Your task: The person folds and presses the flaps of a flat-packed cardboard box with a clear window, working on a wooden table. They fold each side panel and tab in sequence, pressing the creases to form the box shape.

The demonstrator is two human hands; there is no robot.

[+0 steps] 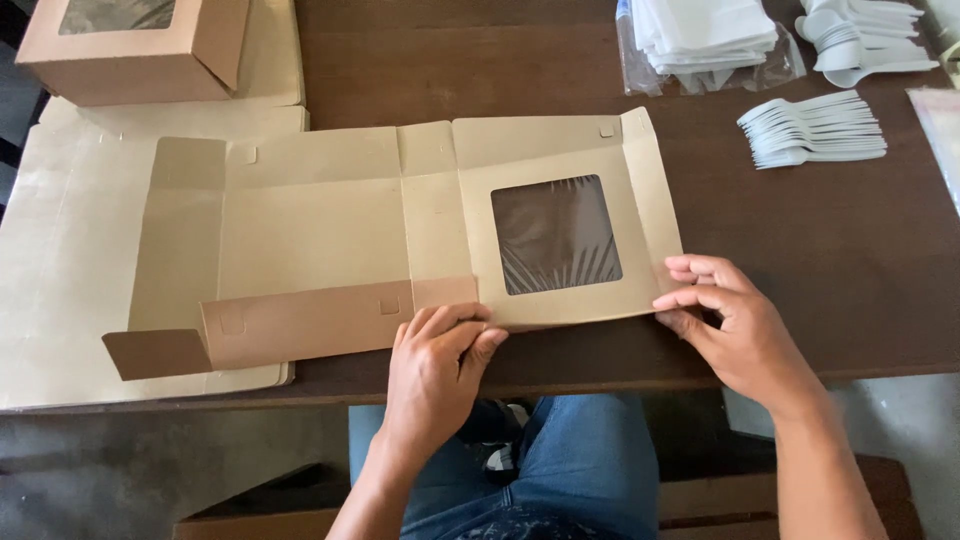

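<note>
A flat, unfolded brown cardboard box blank with a clear square window lies on the dark wooden table. Its near long flap is folded up and inward. My left hand pinches the near edge of the blank at the right end of that folded flap, below the window panel's left corner. My right hand grips the near right corner of the window panel with fingertips on the side flap.
A stack of flat box blanks lies under the left part of the blank. An assembled windowed box stands at the back left. White plastic forks, spoons and bagged white napkins lie at the back right.
</note>
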